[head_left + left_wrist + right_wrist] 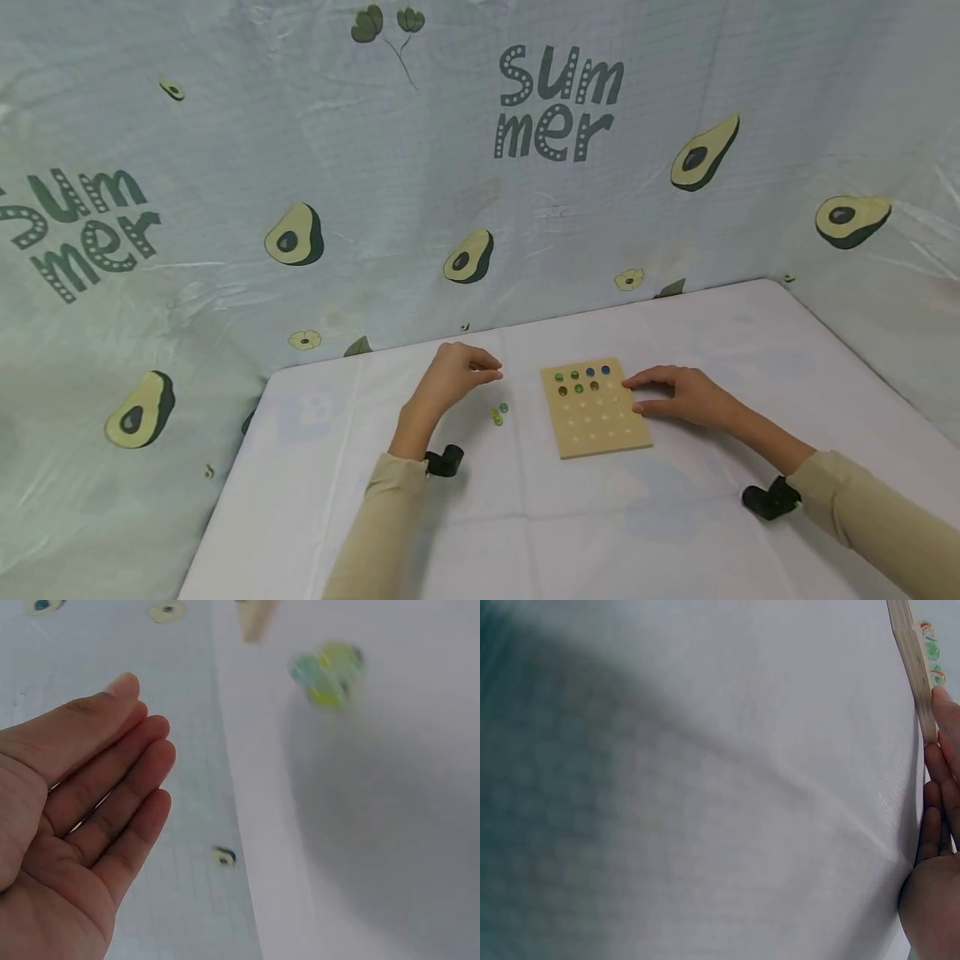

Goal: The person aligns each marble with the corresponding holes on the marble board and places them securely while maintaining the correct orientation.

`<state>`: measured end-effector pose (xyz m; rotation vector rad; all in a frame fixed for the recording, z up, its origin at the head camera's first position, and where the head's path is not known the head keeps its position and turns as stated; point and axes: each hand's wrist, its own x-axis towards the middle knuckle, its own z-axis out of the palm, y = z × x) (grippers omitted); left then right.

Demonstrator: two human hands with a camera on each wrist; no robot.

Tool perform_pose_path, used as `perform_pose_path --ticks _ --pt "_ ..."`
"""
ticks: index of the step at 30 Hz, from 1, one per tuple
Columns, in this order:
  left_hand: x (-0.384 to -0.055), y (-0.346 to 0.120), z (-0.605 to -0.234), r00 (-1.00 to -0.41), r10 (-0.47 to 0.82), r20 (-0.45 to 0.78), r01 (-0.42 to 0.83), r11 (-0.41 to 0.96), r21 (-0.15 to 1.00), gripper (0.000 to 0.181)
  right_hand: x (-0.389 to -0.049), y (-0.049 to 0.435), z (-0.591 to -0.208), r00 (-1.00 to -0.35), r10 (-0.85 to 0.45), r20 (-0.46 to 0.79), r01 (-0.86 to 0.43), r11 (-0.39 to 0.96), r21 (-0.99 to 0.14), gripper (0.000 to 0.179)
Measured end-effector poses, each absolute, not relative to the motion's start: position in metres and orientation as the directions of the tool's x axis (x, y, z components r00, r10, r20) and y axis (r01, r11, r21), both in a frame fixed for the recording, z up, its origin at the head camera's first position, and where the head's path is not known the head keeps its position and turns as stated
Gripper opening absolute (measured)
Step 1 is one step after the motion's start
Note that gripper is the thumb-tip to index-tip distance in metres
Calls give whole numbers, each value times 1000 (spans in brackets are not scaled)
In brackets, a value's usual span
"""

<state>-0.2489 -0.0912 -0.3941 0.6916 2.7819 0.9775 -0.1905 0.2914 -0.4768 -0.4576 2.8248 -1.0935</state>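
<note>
My left hand (450,377) hovers above the table, just left of the board, thumb and forefinger tips slightly apart. In the left wrist view its fingers are loosely bent, and no object shows in them. Below it lies a small cluster of green and yellow-green glass marbles (498,417), blurred in the left wrist view. A square wooden board (592,425) with rows of shallow holes lies flat to the right. Several green, blue and brown marbles (577,389) sit in its two far rows. My right hand (686,396) touches the board's right edge with thumb and fingertips spread along it.
A white cloth covers the table (570,533). Behind it and along the sides hangs a pale curtain (390,183) printed with avocados and lettering. Each wrist carries a small black camera (447,461).
</note>
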Motion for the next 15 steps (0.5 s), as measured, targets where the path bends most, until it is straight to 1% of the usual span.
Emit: perform_pose_path --ticks 3,6,12,15 --pt "-247 -108 -394 -885 466 -5 372 714 592 20 -190 290 -476 -952 -304 41 -252 698 -670 45" --pt "-245 -119 -397 -868 494 -36 390 727 565 19 -189 289 -475 -952 -303 39 -250 699 -671 45" --pt "-244 -127 -415 -792 610 -24 505 677 535 20 -190 289 -476 -954 -298 36 -245 706 -664 45" --pt "-245 -126 -425 -765 643 -21 538 657 528 22 -190 289 -476 -952 -302 41 -251 703 -666 45"
